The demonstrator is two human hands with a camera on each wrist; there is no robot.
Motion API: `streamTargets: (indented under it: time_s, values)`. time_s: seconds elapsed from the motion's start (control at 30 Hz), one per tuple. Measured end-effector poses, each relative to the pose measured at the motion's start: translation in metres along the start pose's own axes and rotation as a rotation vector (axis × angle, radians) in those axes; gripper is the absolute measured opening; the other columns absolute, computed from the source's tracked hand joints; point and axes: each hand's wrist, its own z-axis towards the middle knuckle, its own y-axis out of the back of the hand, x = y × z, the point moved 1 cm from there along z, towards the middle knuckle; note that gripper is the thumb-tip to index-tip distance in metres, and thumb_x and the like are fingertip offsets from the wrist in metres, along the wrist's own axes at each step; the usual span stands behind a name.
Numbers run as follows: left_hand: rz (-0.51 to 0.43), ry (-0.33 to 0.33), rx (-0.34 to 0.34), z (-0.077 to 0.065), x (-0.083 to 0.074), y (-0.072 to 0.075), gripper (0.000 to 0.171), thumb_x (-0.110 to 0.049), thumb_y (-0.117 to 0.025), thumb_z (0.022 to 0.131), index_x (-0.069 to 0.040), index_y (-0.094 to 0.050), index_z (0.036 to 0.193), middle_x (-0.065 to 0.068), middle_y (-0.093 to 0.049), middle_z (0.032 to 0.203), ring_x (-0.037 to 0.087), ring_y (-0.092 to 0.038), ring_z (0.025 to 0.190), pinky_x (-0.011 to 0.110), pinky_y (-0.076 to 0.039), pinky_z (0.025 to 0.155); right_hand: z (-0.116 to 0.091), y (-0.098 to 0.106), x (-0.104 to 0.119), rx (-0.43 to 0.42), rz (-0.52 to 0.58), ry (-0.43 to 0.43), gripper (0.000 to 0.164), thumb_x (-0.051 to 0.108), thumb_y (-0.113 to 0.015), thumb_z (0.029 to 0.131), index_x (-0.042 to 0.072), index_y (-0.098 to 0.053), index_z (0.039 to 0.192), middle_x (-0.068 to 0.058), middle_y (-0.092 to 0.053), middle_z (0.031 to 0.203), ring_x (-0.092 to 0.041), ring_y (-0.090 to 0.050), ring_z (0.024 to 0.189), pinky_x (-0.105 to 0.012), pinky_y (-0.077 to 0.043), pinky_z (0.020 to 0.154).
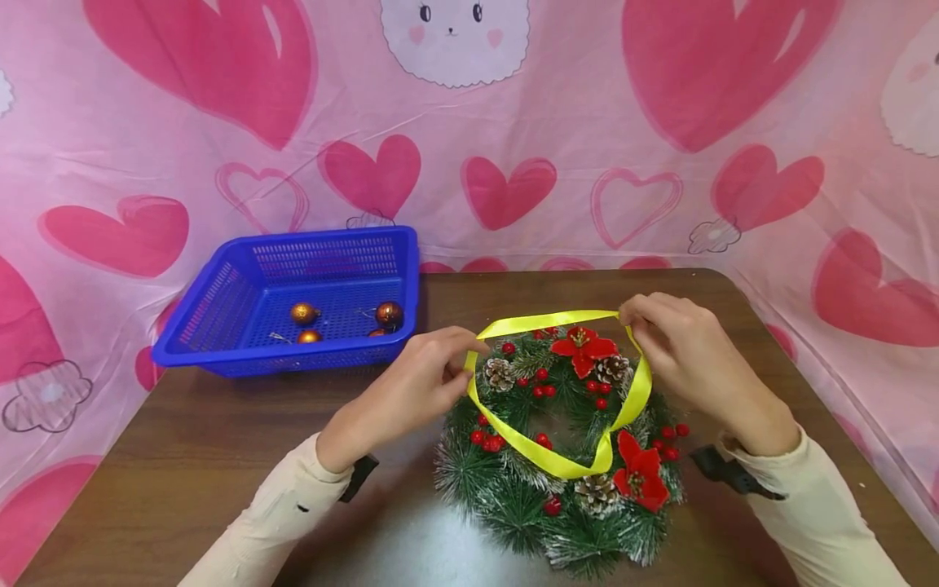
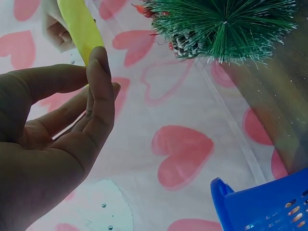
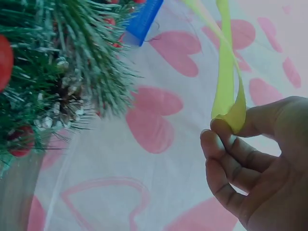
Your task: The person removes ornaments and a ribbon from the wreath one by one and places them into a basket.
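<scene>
A yellow ribbon (image 1: pixel 565 466) hangs as a loop between my two hands, over a green wreath (image 1: pixel 513 497). My left hand (image 1: pixel 429 371) pinches the ribbon's left side between thumb and fingertips, as the left wrist view also shows. At the other side, the thumb and index finger of my right hand (image 1: pixel 682 350) pinch it, and the strip folds at that grip in the right wrist view. Red poinsettia flowers (image 1: pixel 641 473), pine cones (image 1: pixel 597 495) and red berries decorate the wreath. It lies on the brown table, its centre partly seen through the loop.
Left of the wreath, a blue plastic basket (image 1: pixel 242 359) stands toward the back of the table (image 1: pixel 242 456). Several orange and brown ball ornaments (image 1: pixel 304 313) lie inside it. A pink cloth printed with hearts (image 1: pixel 506 191) hangs behind the table.
</scene>
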Motion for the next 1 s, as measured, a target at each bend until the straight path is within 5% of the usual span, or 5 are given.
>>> streamTargets:
  time_s: [0.27, 0.6, 0.8, 1.0]
  values:
    - [0.014, -0.003, -0.052, -0.002, -0.001, 0.013, 0.030, 0.011, -0.065, 0.082, 0.001, -0.070, 0.110, 0.009, -0.068, 0.107, 0.006, -0.057, 0.067, 0.019, -0.051, 0.060, 0.000, 0.001, 0.003, 0.010, -0.043, 0.026, 0.018, -0.004, -0.069, 0.082, 0.006, -0.072, 0.096, -0.004, -0.066, 0.091, -0.018, -0.055, 0.078, -0.038, -0.045, 0.067]
    - [0.028, 0.066, -0.084, -0.009, 0.003, 0.034, 0.033, 0.008, -0.069, 0.084, 0.000, -0.068, 0.116, 0.008, -0.068, 0.111, 0.005, -0.063, 0.069, 0.022, -0.054, 0.061, 0.000, -0.012, 0.014, 0.020, 0.049, 0.031, 0.044, -0.009, -0.065, 0.083, -0.001, -0.066, 0.125, -0.003, -0.064, 0.097, -0.006, -0.043, 0.064, -0.014, -0.033, 0.055]
    - [0.019, 0.079, -0.101, -0.004, 0.004, 0.038, 0.036, 0.004, -0.069, 0.085, -0.001, -0.065, 0.121, 0.006, -0.068, 0.104, 0.004, -0.064, 0.068, 0.025, -0.054, 0.062, 0.000, -0.013, 0.022, 0.033, 0.102, 0.080, 0.056, -0.012, -0.074, 0.077, -0.004, -0.061, 0.131, -0.004, -0.064, 0.099, -0.006, -0.049, 0.070, -0.011, -0.040, 0.059]
    - [0.021, 0.052, -0.187, -0.006, 0.004, 0.054, 0.048, 0.006, -0.068, 0.085, -0.006, -0.061, 0.131, 0.006, -0.065, 0.119, 0.007, -0.064, 0.069, 0.029, -0.054, 0.061, 0.009, -0.015, 0.026, 0.056, 0.098, 0.156, 0.057, -0.013, -0.073, 0.074, -0.005, -0.061, 0.129, -0.007, -0.065, 0.101, -0.007, -0.050, 0.071, -0.012, -0.041, 0.061]
